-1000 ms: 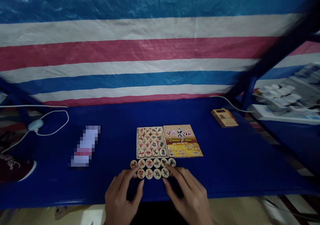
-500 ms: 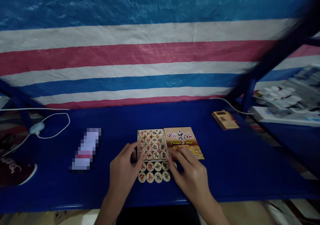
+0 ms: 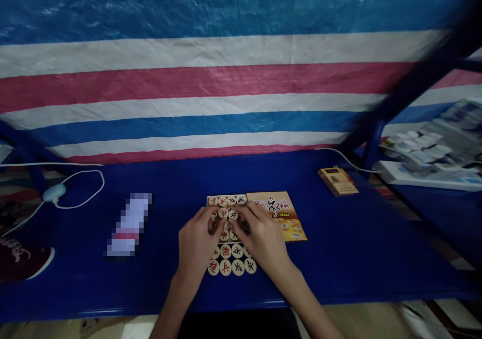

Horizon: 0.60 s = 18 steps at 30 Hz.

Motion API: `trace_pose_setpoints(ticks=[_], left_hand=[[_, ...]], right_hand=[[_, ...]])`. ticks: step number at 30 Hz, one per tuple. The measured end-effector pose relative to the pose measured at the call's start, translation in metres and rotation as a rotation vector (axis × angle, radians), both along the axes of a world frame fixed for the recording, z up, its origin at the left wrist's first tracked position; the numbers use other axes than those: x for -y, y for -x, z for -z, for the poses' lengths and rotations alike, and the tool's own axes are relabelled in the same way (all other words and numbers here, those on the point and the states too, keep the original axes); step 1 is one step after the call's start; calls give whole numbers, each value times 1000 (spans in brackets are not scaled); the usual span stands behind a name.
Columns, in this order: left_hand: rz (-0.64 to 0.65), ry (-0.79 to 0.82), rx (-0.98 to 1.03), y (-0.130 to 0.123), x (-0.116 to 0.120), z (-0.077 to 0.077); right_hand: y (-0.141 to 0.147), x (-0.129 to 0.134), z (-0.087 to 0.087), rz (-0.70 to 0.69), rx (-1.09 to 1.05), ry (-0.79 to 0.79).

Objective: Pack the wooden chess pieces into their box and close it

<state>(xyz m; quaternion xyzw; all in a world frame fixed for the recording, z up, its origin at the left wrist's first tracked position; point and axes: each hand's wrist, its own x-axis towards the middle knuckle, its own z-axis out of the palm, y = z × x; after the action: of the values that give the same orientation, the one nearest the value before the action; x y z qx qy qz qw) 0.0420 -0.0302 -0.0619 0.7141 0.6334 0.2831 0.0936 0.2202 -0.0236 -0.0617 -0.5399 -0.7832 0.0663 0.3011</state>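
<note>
The scene is dimly lit, with weak glare scattered across the striped tarpaulin's (image 3: 226, 52) upper blue band and a thin sheen caught along the front edge of the tabletop (image 3: 357, 248). The upper right corner is sunk in shadow; clutter (image 3: 417, 145) beneath is blurred and stretched. Xiangqi pieces (image 3: 238, 267) are rendered fairly legibly (a pale oblong (image 3: 130, 223) is coarsely pixelated).

Round chess pieces (image 3: 238, 267), some inside open box (image 3: 235, 242), two rows outside

Blue table (image 3: 361, 248); striped sheeting (image 3: 226, 78) behind.
Blue frame (image 3: 406, 95) slants at right; pale floor (image 3: 348, 321) shows below, dimly lit.
</note>
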Motion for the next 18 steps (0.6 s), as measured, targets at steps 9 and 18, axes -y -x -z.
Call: trace_pose_setpoints(ticks=[9,18], left_hand=[[-3,-199,150,29,57,-7],[-11,-252,-131,49,109,23]], right_hand=[[-32,53,1,-63,-242,-136],[-66,107,41,-60,-160,-139]])
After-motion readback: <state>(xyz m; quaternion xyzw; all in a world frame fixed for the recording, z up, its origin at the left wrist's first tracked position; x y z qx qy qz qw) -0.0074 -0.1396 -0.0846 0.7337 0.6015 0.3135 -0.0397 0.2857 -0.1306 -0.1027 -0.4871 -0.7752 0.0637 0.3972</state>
